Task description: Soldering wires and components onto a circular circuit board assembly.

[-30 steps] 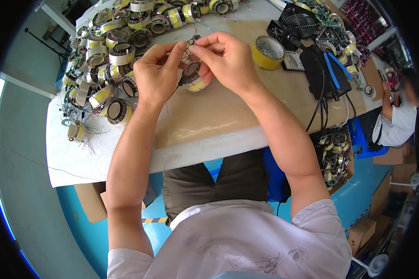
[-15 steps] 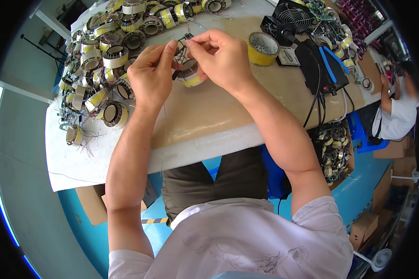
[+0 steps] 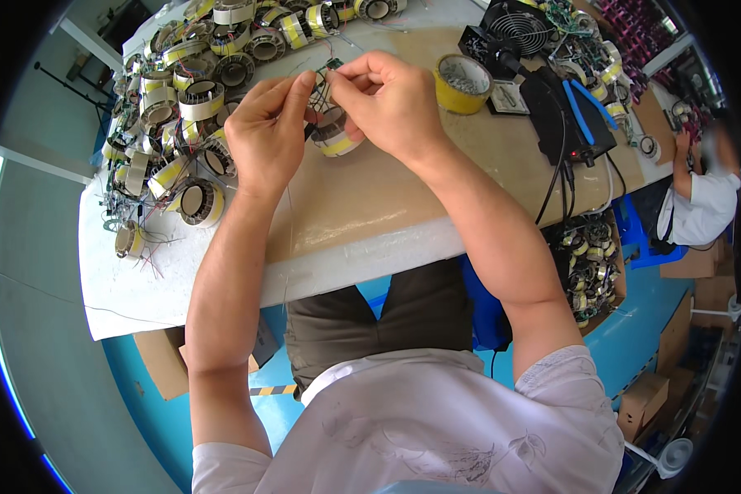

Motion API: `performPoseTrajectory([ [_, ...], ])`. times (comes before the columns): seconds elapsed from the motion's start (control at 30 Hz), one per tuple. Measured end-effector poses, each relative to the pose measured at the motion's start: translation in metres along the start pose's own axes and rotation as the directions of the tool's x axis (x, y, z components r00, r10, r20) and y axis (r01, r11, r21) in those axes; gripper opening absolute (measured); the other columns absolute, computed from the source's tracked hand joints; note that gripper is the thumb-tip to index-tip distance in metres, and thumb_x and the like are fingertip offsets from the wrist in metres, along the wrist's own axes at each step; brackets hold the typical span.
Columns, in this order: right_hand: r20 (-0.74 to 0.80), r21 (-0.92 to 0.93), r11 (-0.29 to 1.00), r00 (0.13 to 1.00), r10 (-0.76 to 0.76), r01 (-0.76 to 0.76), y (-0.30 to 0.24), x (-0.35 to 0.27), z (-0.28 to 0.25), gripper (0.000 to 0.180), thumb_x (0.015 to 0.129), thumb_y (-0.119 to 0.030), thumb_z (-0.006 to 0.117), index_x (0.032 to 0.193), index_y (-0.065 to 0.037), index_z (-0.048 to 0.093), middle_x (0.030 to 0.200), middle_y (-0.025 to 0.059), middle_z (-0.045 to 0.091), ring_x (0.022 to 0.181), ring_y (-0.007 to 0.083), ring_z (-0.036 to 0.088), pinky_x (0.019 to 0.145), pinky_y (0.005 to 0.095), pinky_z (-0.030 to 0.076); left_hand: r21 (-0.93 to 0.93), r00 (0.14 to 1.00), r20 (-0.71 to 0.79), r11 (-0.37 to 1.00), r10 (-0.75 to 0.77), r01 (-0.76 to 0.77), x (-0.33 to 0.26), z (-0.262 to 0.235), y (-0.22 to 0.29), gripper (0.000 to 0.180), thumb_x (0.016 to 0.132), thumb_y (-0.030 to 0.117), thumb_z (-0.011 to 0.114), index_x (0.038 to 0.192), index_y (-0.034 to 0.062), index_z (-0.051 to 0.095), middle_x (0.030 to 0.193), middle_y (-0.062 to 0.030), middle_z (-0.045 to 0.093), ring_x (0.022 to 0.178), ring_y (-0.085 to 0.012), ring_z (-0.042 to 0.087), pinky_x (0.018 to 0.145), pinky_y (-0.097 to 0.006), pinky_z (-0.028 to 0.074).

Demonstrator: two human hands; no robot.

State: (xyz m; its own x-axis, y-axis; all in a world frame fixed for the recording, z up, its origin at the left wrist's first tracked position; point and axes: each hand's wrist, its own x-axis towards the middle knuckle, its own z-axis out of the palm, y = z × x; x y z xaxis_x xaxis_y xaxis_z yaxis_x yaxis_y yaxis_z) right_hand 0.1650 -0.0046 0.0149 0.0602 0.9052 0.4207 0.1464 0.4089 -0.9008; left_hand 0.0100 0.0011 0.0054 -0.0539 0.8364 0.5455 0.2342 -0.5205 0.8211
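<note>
Hardly anything has shifted — the left hand (image 3: 267, 136) and right hand (image 3: 399, 107) keep their fingers pinched on what look like thin wires (image 3: 319, 93), between the green board (image 3: 333, 63) and yellow-banded ring (image 3: 334, 142) toward 11 o'clock — so the fine wirework appears ongoing.

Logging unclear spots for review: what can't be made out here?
Head view throughout:
What the left fingers pinch, if anything: hidden by the fingers themselves.
Grey, yellow-banded ring core: upper right covered by the right fingers.
Small green circuit board: details too small.
Pile of yellow-banded grey ring cores: far end cut by top edge.
</note>
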Motion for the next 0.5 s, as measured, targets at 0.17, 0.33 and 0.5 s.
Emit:
performPoseTrajectory([
  [0.17, 0.013, -0.039, 0.999, 1.000, 0.008, -0.008, 0.000, 0.000, -0.001, 0.014, 0.090, -0.010, 0.072, 0.089, 0.003, 0.068, 0.068, 0.0066, 0.070, 0.049, 0.0099, 0.065, 0.042, 0.0232, 0.050, 0.003, 1.000, 0.004, 1.000, 0.009, -0.009, 0.000, 0.001, -0.001, 0.017, 0.094, 0.013, 0.072, 0.098, -0.0039, 0.076, 0.085, -0.0067, 0.070, 0.063, -0.0098, 0.067, 0.054, -0.022, 0.048],
  [0.33, 0.024, -0.032, 0.999, 1.000, -0.009, 0.009, 0.003, 0.001, -0.002, 0.013, 0.092, -0.010, 0.072, 0.093, 0.003, 0.068, 0.071, 0.0066, 0.071, 0.053, 0.0096, 0.066, 0.043, 0.0226, 0.051, 0.081, 0.997, 0.005, 0.993, 0.080, -0.080, 0.001, 0.001, -0.002, 0.015, 0.093, 0.011, 0.073, 0.098, -0.0025, 0.076, 0.086, -0.0074, 0.071, 0.063, -0.0098, 0.066, 0.054, -0.023, 0.050],
  [0.5, 0.145, 0.031, 0.999, 0.989, -0.036, 0.032, 0.010, 0.010, -0.019, 0.014, 0.094, -0.010, 0.070, 0.097, 0.003, 0.068, 0.079, 0.0071, 0.072, 0.060, 0.0098, 0.067, 0.049, 0.0229, 0.054, 0.356, 0.828, 0.095, 0.757, 0.553, -0.547, 0.010, -0.003, -0.004, 0.012, 0.087, 0.007, 0.076, 0.099, 0.0040, 0.077, 0.089, -0.0071, 0.070, 0.066, -0.0166, 0.067, 0.057, -0.027, 0.054],
])
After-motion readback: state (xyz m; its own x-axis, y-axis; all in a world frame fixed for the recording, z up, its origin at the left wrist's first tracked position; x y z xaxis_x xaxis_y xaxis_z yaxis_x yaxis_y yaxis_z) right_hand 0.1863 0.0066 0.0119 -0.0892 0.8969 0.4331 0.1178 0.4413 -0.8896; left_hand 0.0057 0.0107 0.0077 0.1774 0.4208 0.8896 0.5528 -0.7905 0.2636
